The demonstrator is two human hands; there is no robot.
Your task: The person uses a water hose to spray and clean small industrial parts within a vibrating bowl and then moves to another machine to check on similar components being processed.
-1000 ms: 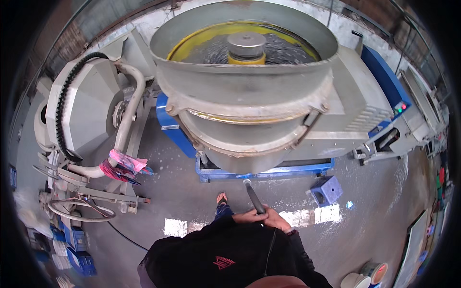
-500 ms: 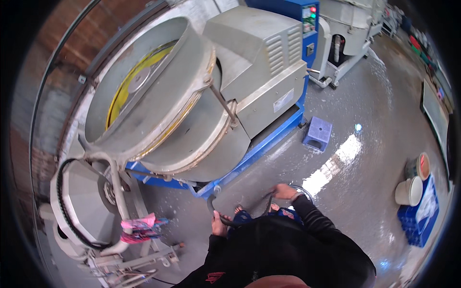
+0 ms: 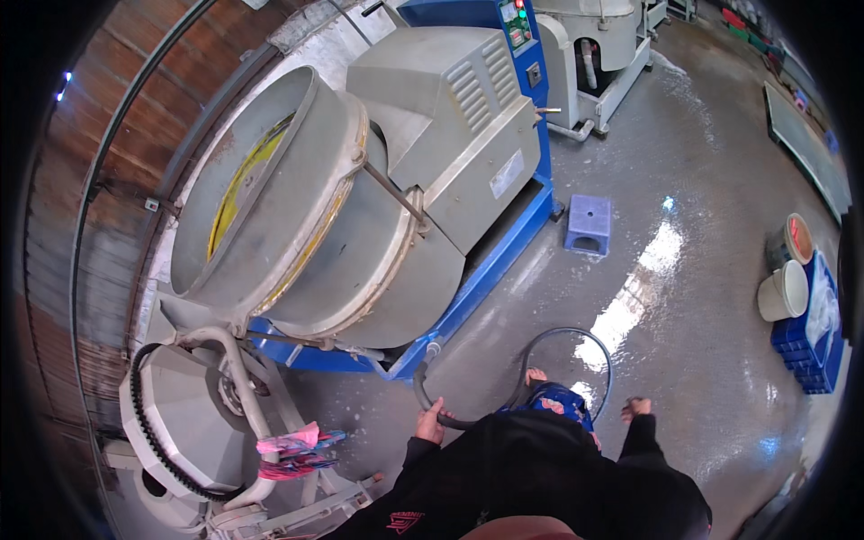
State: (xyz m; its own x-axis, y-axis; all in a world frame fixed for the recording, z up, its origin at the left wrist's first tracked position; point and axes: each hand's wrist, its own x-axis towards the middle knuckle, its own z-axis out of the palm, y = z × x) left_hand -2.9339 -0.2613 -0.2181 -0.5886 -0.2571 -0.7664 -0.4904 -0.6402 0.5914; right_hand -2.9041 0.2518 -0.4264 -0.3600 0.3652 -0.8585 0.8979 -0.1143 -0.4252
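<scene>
I've got the dark grey rubber hose (image 3: 540,364) looping across the wet grey concrete floor (image 3: 684,297) just ahead of my feet. My left hand (image 3: 432,421) is wrapped closed around its near end; my right hand (image 3: 635,409) hangs beside the loop's far side, fingers curled, holding nothing I can make out. A second ago I faced the big grey tilted mixing drum (image 3: 297,216) head-on, hands together; now I've swung right and they're spread apart. A small blue plastic stool (image 3: 588,223) sits beyond.
</scene>
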